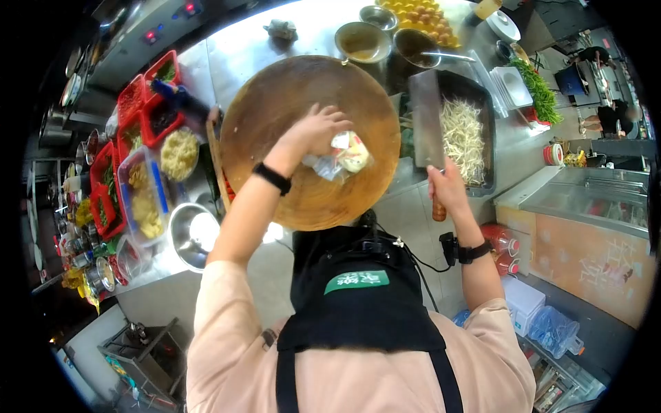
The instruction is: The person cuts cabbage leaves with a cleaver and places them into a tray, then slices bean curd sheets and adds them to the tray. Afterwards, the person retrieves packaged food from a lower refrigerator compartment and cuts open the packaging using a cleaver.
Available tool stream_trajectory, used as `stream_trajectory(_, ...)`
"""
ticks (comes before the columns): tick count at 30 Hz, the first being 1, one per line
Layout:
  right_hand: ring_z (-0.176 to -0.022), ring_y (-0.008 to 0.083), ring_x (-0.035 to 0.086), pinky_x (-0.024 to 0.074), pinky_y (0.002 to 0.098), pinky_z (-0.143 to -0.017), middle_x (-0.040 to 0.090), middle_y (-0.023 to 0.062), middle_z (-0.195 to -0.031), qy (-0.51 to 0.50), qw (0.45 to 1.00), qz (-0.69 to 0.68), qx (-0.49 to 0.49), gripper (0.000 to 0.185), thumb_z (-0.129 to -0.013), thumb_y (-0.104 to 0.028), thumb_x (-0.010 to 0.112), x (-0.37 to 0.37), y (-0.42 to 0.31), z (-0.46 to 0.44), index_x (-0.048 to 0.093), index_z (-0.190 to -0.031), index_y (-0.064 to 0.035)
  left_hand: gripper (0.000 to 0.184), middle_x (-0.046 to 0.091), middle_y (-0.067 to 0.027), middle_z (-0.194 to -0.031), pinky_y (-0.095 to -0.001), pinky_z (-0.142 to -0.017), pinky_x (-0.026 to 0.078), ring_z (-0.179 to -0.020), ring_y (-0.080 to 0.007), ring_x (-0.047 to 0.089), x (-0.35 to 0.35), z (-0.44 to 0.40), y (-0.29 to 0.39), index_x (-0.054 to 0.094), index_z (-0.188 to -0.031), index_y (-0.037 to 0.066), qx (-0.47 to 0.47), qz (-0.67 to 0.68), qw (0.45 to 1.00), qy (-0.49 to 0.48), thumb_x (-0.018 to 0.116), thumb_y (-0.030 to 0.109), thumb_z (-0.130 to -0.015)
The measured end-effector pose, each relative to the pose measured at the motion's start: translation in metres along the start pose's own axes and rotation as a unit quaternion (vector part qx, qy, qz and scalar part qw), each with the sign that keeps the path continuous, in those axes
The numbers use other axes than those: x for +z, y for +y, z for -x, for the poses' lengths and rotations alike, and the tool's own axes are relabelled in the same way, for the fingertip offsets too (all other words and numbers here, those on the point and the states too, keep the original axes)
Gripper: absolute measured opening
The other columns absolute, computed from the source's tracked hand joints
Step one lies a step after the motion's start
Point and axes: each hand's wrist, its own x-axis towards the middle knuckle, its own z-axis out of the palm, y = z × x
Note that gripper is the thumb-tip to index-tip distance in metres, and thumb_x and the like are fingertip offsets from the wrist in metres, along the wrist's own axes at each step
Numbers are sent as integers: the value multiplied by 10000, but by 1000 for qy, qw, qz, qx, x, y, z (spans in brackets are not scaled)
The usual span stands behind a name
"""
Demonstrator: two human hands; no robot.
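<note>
A large round wooden chopping board (261, 172) lies in front of me. On it is a small white and yellowish package (351, 153) with clear, crinkled plastic, slightly blurred; what is inside I cannot make out. Over the board, my left hand (320, 129) has its fingers stretched out and apart, right beside the package. Whether the palm or thumb touches the wrapping is hidden. My right hand (449, 184) grips a cleaver (427, 120) by its wooden handle, the broad blade pointing away from me. Behind that blade stands a black tray (490, 148) of bean sprouts (463, 141).
Red baskets (105, 186) and a clear tub (148, 206) of cut food crowd the left side, near a steel bowl (193, 237). Metal bowls (363, 43) and eggs (423, 19) stand at the back. Green vegetables (537, 89) lie at the right. Another person (613, 117) is farther off.
</note>
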Motion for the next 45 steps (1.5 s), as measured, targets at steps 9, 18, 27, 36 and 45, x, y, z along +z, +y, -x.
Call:
stream_trajectory(9,-802,443,632,504,533,-693,665,224,-876,22,916,323,-238,174,-954,-163,528,47,-17,6,567,-1062,-32,711,510,-149,-1172,-464,-879,429,-1122,-328,488,73,30,109,497,-1307,43,-310,91,905,276,817,257,-709)
stream_trajectory(18,-777,460,619,491,550,-666,651,228,-852,-16,904,375,-204,137,-943,-139,518,37,-24,20,530,-1012,-22,795,500,-157,-1220,-474,-865,448,-1151,-341,482,77,21,128,467,-1363,76,-398,129,876,238,839,196,-671)
stream_trajectory(27,-735,481,617,494,575,-654,647,242,-811,-30,912,356,-203,130,-935,-137,505,38,-13,18,486,-932,-8,792,513,-157,-1167,-442,-846,448,-1092,-336,498,74,17,127,475,-1354,73,-394,120,881,234,838,182,-659)
stream_trajectory(36,-727,487,615,489,570,-656,626,276,-727,-87,912,375,-144,159,-922,-133,529,27,-19,5,505,-906,24,758,499,-157,-1143,-449,-852,453,-1087,-350,493,78,14,118,470,-1333,59,-388,137,882,230,814,95,-659)
stream_trajectory(45,-795,457,657,531,532,-733,653,293,-804,-73,912,373,-157,211,-912,-160,515,91,3,-92,594,-901,36,723,491,-166,-1182,-462,-887,456,-1096,-373,487,78,13,125,486,-1302,40,-392,138,871,261,782,12,-643)
